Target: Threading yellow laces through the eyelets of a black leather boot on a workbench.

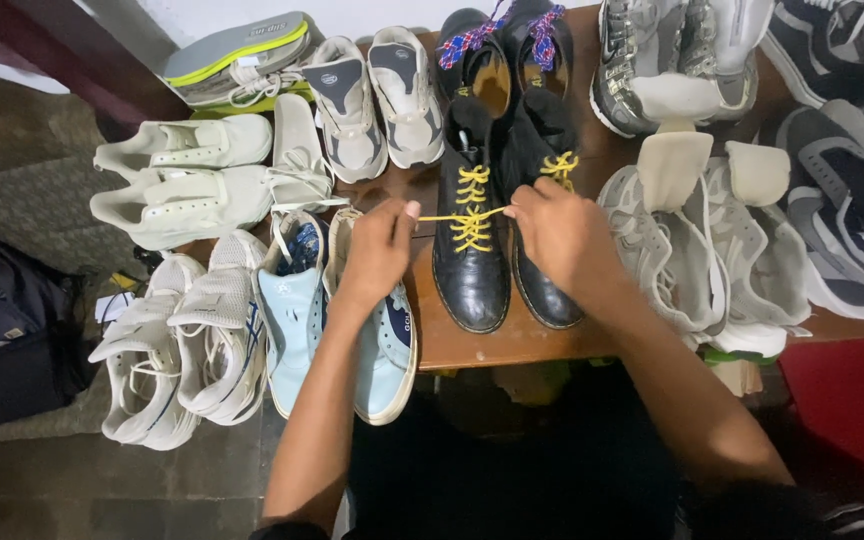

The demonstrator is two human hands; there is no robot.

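The left hand (377, 250) and right hand (562, 232) are pinching the yellow lace (462, 214) taut, fingers pressed together, across the black boot (469, 270) sitting at twelve o'clock on the surface (512, 345).

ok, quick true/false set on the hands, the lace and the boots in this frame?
1. Both hands pull a yellow lace taut across the left black boot. True: left hand and right hand each pinch an end.
2. The boots stand on the floor. False: they stand on a brown wooden table.
3. The right black boot also has yellow lacing. True.
4. The pair behind the boots has green laces. False: those black shoes have blue and red laces.
5. The left hand rests over red sneakers. False: light blue sneakers.
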